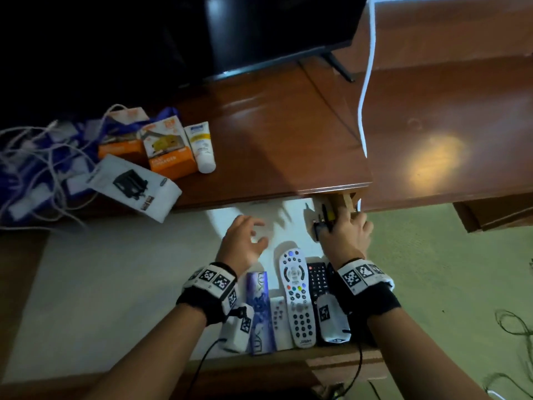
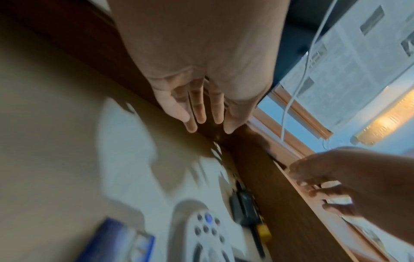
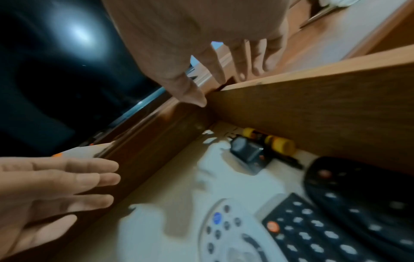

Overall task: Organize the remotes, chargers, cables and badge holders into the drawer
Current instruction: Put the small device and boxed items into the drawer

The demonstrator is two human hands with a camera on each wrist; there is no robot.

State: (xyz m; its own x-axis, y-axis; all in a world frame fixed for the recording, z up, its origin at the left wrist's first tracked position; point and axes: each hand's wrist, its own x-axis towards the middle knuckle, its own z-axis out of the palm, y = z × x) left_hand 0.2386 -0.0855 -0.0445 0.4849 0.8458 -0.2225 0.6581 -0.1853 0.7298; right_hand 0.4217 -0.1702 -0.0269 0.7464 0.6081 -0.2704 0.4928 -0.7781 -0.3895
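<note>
Up on the glossy brown wooden worktop (image 1: 274, 134) sits the stuff not yet put away: two orange-and-white cardboard boxes (image 1: 168, 151), one white squeeze tube (image 1: 202, 147), one white packet printed with a black charger (image 1: 135, 187), and a tangle of white cables with blue lanyards (image 1: 37, 168) at the far left. A black TV (image 1: 274, 33) stands behind, and a white cord (image 1: 364, 90) hangs down past the worktop's right corner.

Below it the pale-lined open drawer (image 1: 101, 284) is pulled out. Along its front edge, from the left: one purple soap box (image 1: 259, 311), one small white remote (image 1: 278, 321), one long white remote with coloured buttons (image 1: 297, 298), and one flat black remote (image 1: 318, 280). A second, rounder black remote (image 3: 358, 195) lies right of that, so four remotes total. In the back right corner, against the drawer's wooden side wall (image 3: 325, 109), there's a small black charger plug (image 3: 248, 152) beside a yellow-and-black tool (image 3: 280, 144); too blurry to say exactly what it is.

The left hand (image 1: 245, 241) hovers over the bare lining with a released grip, fingers spread, holding nothing. The right hand (image 1: 349, 232) is over that back corner with its fingers (image 3: 212, 67) draped loosely over the side wall's top edge, nothing in its grip either.
</note>
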